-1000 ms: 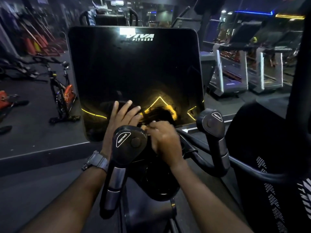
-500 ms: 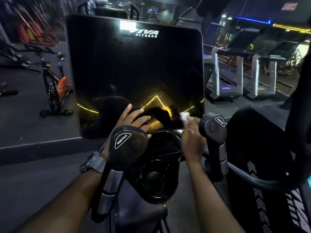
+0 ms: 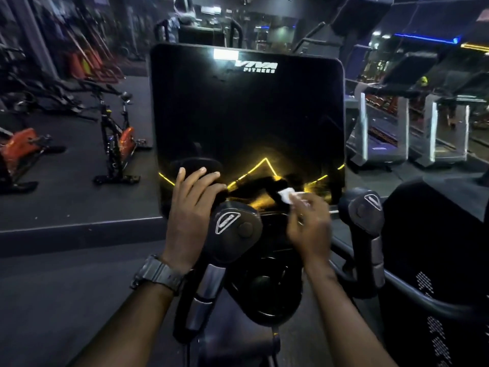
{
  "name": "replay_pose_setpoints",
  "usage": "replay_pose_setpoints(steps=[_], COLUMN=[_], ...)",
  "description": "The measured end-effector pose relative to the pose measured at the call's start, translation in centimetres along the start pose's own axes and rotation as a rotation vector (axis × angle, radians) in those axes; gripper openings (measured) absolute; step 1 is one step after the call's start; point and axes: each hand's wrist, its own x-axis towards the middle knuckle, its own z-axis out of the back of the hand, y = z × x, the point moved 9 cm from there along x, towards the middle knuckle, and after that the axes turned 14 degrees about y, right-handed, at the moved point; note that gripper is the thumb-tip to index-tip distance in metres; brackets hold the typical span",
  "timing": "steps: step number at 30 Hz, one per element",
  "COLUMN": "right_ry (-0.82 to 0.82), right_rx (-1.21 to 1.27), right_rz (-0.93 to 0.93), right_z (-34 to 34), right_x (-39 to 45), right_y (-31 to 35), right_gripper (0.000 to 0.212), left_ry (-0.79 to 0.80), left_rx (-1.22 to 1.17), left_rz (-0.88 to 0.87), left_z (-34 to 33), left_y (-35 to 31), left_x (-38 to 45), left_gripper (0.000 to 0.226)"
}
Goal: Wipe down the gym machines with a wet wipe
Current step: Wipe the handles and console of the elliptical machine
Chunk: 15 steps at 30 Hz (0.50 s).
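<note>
A large glossy black console screen [image 3: 248, 115] marked VIVA FITNESS stands in front of me, with yellow light lines reflected near its bottom edge. My right hand [image 3: 309, 226] pinches a small white wet wipe [image 3: 287, 195] against the screen's lower edge, right of centre. My left hand [image 3: 193, 205], a watch on its wrist, lies flat with fingers spread on the screen's lower left part, behind the left resistance handle [image 3: 232, 226]. The right resistance handle [image 3: 365, 210] stands just right of my right hand. A round cup holder [image 3: 264, 290] sits below the console.
An orange and black spin bike [image 3: 119, 139] stands on the dark floor to the left, another orange bike [image 3: 18, 152] at the far left. Treadmills [image 3: 383, 133] line the right side. A black padded machine part [image 3: 436, 260] is close on my right.
My right hand moved from the console's middle to the right, then back left a little, with the wipe now showing at its fingertips. My left hand stayed flat on the screen.
</note>
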Motion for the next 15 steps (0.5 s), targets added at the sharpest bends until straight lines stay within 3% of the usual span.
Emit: replay_pose_setpoints(steps=[3, 6, 7, 9, 11, 12, 13, 15], right_ry=[-0.021, 0.286, 0.425, 0.481, 0.661, 0.652, 0.526, 0.336], right_rx=[-0.005, 0.142, 0.094, -0.138, -0.176, -0.151, -0.107, -0.143], right_rz=[-0.051, 0.113, 0.194, 0.370, 0.403, 0.375, 0.425, 0.620], right_z=[-0.5, -6.0, -8.1, -11.0, -13.6, -12.8, -11.0, -8.7], right_x=[-0.8, -2.2, -1.6, 0.9, 3.9, 5.3, 6.5, 7.2], right_y=[1.5, 7.4, 9.6, 11.6, 14.2, 15.8, 17.2, 18.8], right_gripper=[0.030, 0.030, 0.028, 0.023, 0.033, 0.034, 0.033, 0.034], left_ry=[-0.074, -0.072, -0.059, -0.067, -0.136, -0.188, -0.234, -0.284], left_rx=[-0.100, -0.179, -0.191, -0.262, -0.394, -0.465, -0.538, -0.671], left_rz=[0.144, 0.206, 0.219, 0.273, 0.388, 0.450, 0.514, 0.671], left_z=[1.6, 1.9, 2.0, 2.4, 3.1, 3.4, 3.6, 3.5], left_y=[1.1, 1.5, 1.7, 2.3, 3.7, 4.5, 5.2, 6.3], left_x=[-1.2, -1.8, -1.9, -2.2, -3.0, -3.6, -4.1, -5.2], left_gripper=[0.028, 0.030, 0.031, 0.035, 0.037, 0.037, 0.037, 0.037])
